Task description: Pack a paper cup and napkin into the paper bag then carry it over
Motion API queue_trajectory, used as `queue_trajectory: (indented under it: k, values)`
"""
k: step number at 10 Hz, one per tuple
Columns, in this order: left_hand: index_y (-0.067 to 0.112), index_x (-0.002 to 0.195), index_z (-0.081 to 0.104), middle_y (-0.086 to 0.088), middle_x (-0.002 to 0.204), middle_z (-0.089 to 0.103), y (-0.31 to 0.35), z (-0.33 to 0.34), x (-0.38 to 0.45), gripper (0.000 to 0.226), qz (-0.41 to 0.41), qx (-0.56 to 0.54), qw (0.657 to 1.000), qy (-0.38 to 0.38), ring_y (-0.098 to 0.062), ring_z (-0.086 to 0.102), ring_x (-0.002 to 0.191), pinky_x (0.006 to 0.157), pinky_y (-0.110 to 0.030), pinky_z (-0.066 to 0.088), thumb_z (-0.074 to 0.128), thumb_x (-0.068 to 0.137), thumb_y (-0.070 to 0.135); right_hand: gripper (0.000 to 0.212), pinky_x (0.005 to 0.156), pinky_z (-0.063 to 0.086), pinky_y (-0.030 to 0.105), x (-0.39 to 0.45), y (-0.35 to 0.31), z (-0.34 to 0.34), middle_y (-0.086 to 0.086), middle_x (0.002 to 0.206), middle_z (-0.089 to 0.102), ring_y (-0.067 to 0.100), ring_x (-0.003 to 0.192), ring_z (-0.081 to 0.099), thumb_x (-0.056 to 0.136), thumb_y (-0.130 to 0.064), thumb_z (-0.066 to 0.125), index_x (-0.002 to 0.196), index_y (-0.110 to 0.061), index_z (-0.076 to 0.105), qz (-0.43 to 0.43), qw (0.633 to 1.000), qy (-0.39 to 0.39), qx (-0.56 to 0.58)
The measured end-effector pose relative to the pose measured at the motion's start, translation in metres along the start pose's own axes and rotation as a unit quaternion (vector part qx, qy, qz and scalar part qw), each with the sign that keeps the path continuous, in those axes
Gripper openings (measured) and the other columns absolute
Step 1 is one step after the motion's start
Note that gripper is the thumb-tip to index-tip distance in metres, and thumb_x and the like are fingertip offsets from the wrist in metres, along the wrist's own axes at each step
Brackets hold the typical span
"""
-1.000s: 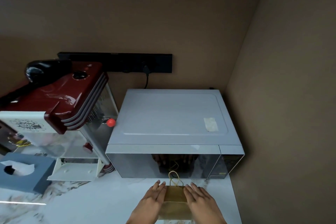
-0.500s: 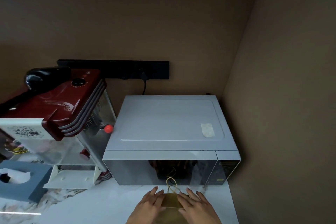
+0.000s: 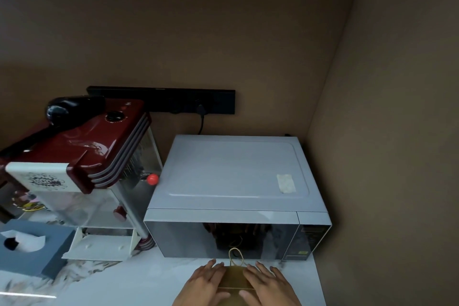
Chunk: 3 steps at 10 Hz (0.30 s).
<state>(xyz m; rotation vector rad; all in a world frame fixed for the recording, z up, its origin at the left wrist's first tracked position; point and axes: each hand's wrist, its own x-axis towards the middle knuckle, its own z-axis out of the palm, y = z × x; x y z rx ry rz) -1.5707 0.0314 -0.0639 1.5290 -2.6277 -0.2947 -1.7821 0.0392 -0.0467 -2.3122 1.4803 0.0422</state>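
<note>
A brown paper bag (image 3: pixel 234 279) lies flat on the white marble counter (image 3: pixel 139 283) at the bottom edge, its twine handle (image 3: pixel 235 257) pointing at the microwave. My left hand (image 3: pixel 202 285) rests flat on the bag's left side, fingers spread. On its right side lies my right hand (image 3: pixel 269 285), flat as well. A grey tissue box (image 3: pixel 29 253) with a white napkin (image 3: pixel 26 243) sticking out stands at the far left. I see no paper cup.
A white microwave (image 3: pixel 236 196) stands right behind the bag, against the brown corner walls. Left of it is a red and white popcorn machine (image 3: pixel 82 164). A black power strip (image 3: pixel 164 99) runs along the back wall.
The view has tilted up, so the bag and hands sit lower in the frame. My hands have slid closer together over the bag, pressing it flat.
</note>
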Motion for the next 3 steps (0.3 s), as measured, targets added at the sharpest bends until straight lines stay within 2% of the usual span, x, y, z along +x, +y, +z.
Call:
queue_trajectory:
  k: [1, 2, 3]
  values:
    - [0.048, 0.091, 0.076, 0.029, 0.101, 0.072, 0.009, -0.026, -0.001, 0.058, -0.045, -0.019, 0.995, -0.088, 0.013, 0.066, 0.091, 0.077, -0.004, 0.048, 0.036, 0.075, 0.087, 0.055, 0.115, 0.022, 0.028, 0.001, -0.002, 0.0, -0.016, 0.149, 0.043, 0.007, 0.142, 0.033, 0.093, -0.065, 0.023, 0.136, -0.038, 0.045, 0.052, 0.997, 0.047, 0.017]
    - [0.035, 0.136, 0.052, 0.012, 0.142, 0.053, 0.0, -0.015, 0.001, 0.081, -0.076, -0.088, 0.993, 0.008, -0.009, 0.047, 0.131, 0.108, -0.021, 0.036, 0.009, 0.082, 0.078, 0.051, 0.097, 0.04, 0.025, 0.001, -0.002, -0.016, -0.012, 0.114, 0.066, 0.01, 0.11, 0.057, 0.094, -0.063, 0.022, 0.112, -0.034, 0.06, 0.088, 0.987, 0.131, 0.018]
    - [0.033, 0.105, 0.072, 0.014, 0.104, 0.073, -0.006, -0.029, 0.005, 0.041, -0.056, -0.084, 0.995, 0.004, -0.011, 0.069, 0.094, 0.078, -0.017, 0.054, 0.044, 0.092, 0.061, 0.04, 0.064, 0.044, 0.022, 0.001, -0.001, -0.036, -0.013, 0.07, 0.058, 0.005, 0.069, 0.053, 0.096, -0.051, 0.038, 0.077, -0.027, 0.064, 0.04, 0.961, 0.271, 0.032]
